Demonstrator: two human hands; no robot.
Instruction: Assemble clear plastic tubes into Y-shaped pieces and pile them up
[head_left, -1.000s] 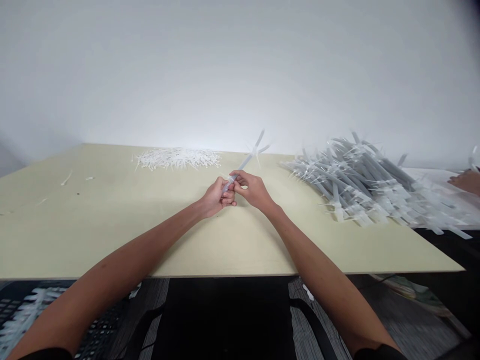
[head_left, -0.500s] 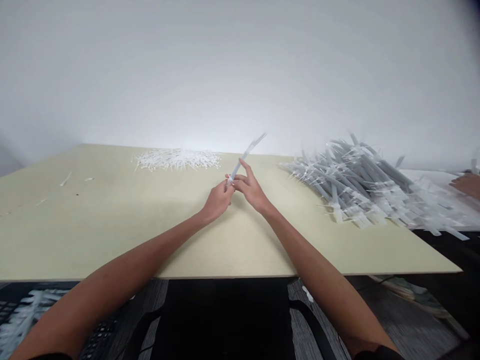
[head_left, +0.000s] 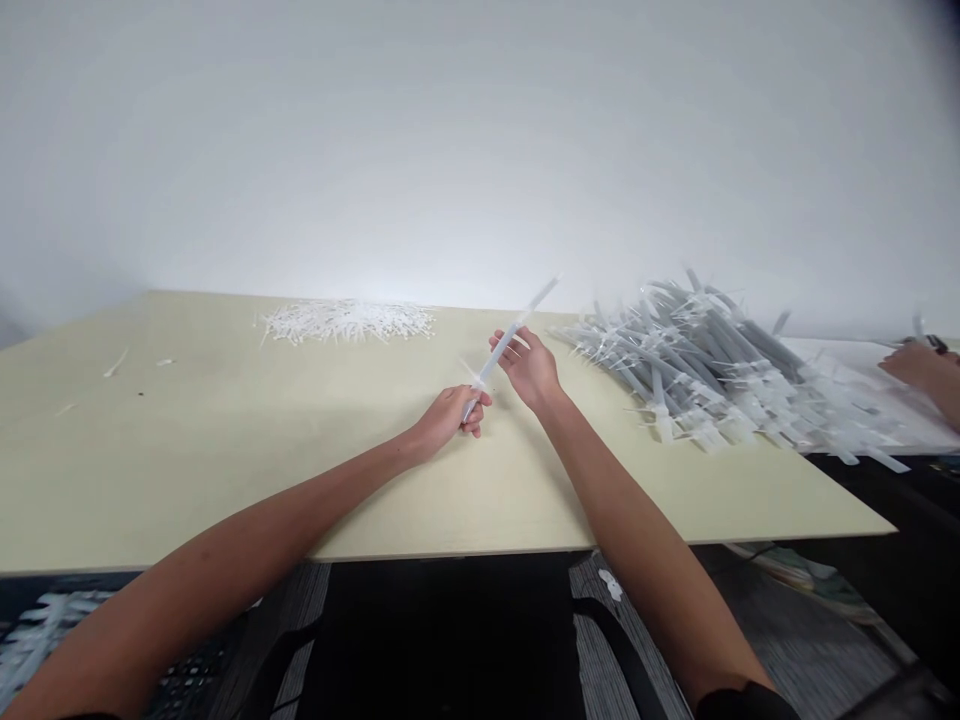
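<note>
A slim grey tube [head_left: 498,352] with clear plastic at its upper end slants up and to the right over the table. A white cable tie [head_left: 475,378] sits around its lower part, with a thin tail sticking out to the upper left. My left hand [head_left: 448,418] is closed around the tube's lower end, just below the tie. Higher up, my right hand [head_left: 531,368] has its fingers curled loosely behind and around the tube, with the thumb along its right side. How firmly it grips cannot be made out.
A heap of loose white cable ties [head_left: 346,320] lies at the back of the table [head_left: 225,450]. To the right is a large pile of grey tubes [head_left: 701,345] with clear plastic ends. A co-worker's hand [head_left: 924,365] is at the far right. Below stands a black chair [head_left: 450,640].
My right hand has moved up the tube, away from my left hand. The left hand has come slightly lower and to the right, still holding the tube, and the tie's tail now shows.
</note>
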